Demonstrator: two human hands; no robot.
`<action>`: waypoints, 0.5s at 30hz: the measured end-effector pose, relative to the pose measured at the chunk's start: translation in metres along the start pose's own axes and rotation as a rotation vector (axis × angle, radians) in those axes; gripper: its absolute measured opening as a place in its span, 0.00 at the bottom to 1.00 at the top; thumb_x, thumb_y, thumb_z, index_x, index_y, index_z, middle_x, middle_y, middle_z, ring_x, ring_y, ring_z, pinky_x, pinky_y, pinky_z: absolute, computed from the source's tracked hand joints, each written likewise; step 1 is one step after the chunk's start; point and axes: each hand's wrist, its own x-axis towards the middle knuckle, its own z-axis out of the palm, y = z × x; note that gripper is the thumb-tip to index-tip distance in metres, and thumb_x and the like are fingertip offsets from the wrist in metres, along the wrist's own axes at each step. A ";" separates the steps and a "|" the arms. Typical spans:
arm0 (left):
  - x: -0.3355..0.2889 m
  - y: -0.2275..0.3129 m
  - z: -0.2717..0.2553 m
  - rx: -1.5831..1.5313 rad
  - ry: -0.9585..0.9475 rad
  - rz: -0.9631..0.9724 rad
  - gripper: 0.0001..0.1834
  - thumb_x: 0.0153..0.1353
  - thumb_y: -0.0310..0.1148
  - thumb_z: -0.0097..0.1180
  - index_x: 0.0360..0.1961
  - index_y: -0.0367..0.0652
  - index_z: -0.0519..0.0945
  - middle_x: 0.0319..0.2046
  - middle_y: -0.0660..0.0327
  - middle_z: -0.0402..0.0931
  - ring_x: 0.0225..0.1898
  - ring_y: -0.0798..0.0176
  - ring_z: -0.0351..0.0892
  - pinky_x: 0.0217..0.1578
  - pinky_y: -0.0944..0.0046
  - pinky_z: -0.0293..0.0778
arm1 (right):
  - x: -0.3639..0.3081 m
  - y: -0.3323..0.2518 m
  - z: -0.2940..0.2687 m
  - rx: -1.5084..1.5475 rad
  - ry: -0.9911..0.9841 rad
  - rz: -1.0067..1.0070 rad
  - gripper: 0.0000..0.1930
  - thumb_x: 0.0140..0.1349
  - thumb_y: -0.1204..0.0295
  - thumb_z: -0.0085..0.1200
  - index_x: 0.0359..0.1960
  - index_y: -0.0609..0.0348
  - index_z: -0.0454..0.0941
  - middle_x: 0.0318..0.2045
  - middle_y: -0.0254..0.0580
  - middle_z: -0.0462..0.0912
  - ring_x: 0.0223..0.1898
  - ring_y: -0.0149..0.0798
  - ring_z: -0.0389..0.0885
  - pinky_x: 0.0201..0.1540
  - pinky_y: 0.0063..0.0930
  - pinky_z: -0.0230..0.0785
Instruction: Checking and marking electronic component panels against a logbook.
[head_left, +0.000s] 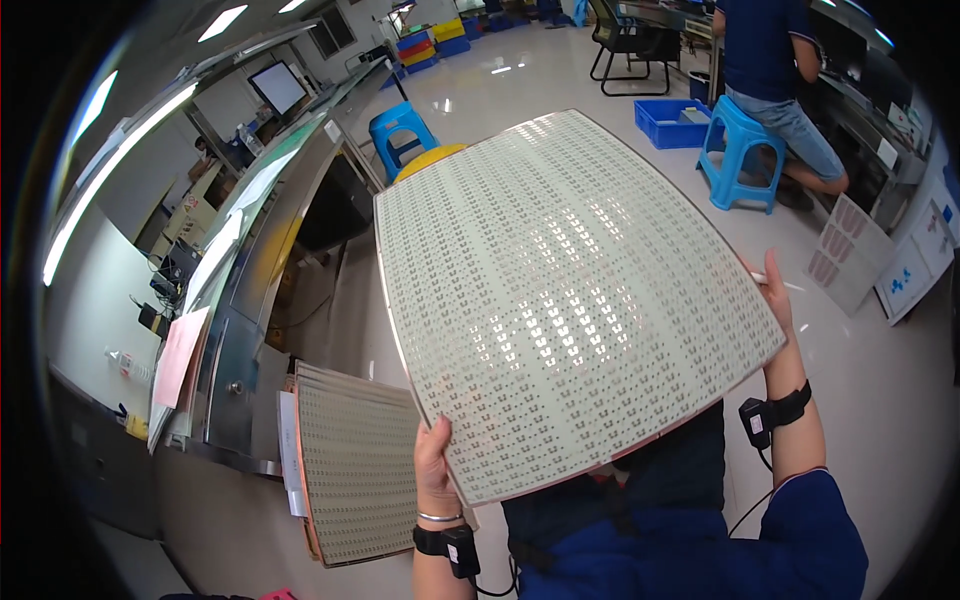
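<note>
A large pale green-white circuit board panel [570,290], covered with rows of small metallic pads, is held up in front of my body, tilted. My left hand [434,462] grips its lower left edge, with the thumb on the face and the other fingers hidden behind. At the right edge my right hand [777,290] is closed round the panel. A small white piece [759,278] shows at its fingers; I cannot make out what it is. Light glints off the pads in the middle. Below and left, a stack of similar panels [360,465] stands upright, apart from my hands.
A long workbench [228,370] with papers runs along the left. Blue stools [402,135] stand beyond the panel and at the right. A person [770,80] sits at the right desk, near a blue crate [672,124]. A patterned sheet [848,250] leans at the far right.
</note>
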 end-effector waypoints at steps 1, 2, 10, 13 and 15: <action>0.000 0.003 -0.001 -0.002 0.005 -0.006 0.23 0.65 0.30 0.48 0.59 0.32 0.62 0.51 0.48 0.72 0.48 0.56 0.78 0.47 0.59 0.78 | -0.003 0.001 0.002 -0.070 0.015 0.053 0.33 0.69 0.52 0.35 0.65 0.68 0.54 0.59 0.52 0.68 0.57 0.39 0.71 0.57 0.30 0.67; 0.001 0.006 -0.003 0.035 -0.003 -0.020 0.23 0.64 0.30 0.48 0.58 0.31 0.62 0.51 0.48 0.73 0.48 0.56 0.78 0.46 0.60 0.78 | -0.006 0.003 0.002 -0.070 0.023 0.057 0.33 0.69 0.52 0.35 0.65 0.68 0.54 0.59 0.52 0.68 0.57 0.39 0.71 0.57 0.30 0.67; 0.024 0.007 0.012 -0.193 0.040 0.101 0.36 0.68 0.57 0.28 0.59 0.35 0.65 0.54 0.48 0.70 0.55 0.53 0.72 0.53 0.53 0.71 | -0.010 0.035 0.001 -0.157 0.135 -0.082 0.26 0.65 0.70 0.43 0.63 0.67 0.56 0.54 0.50 0.72 0.53 0.39 0.75 0.55 0.30 0.68; 0.028 -0.034 0.025 -0.460 -0.264 0.204 0.30 0.68 0.53 0.37 0.64 0.46 0.60 0.61 0.57 0.62 0.64 0.56 0.59 0.64 0.48 0.55 | -0.007 0.070 0.010 -0.099 0.130 -0.142 0.27 0.64 0.73 0.46 0.64 0.65 0.55 0.55 0.49 0.71 0.54 0.40 0.73 0.56 0.31 0.68; 0.022 -0.067 0.048 -0.293 -0.185 0.139 0.25 0.67 0.36 0.47 0.63 0.43 0.61 0.63 0.58 0.59 0.63 0.56 0.59 0.65 0.51 0.54 | -0.008 0.104 0.018 -0.034 0.111 -0.121 0.27 0.63 0.74 0.47 0.63 0.63 0.56 0.57 0.49 0.69 0.56 0.42 0.71 0.57 0.35 0.66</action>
